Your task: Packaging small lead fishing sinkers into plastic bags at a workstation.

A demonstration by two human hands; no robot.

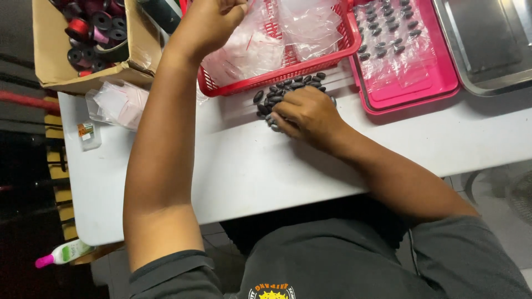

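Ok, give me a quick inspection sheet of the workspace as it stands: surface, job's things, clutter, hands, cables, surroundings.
Surface: white table, mostly bare toward the near edge.
Job's things: pile of small dark oval pieces beside a red basket of clear plastic bags; pink tray holds bagged dark pieces.
Clutter: cardboard box of thread spools, loose clear bags, small clear case.
Hands: left hand raised at the basket, gripping a clear bag; right hand resting on the oval pieces.
Cables: nothing seen.
Surroundings: metal tray at far right; white bottle with pink cap below the table's left edge; tiled floor.
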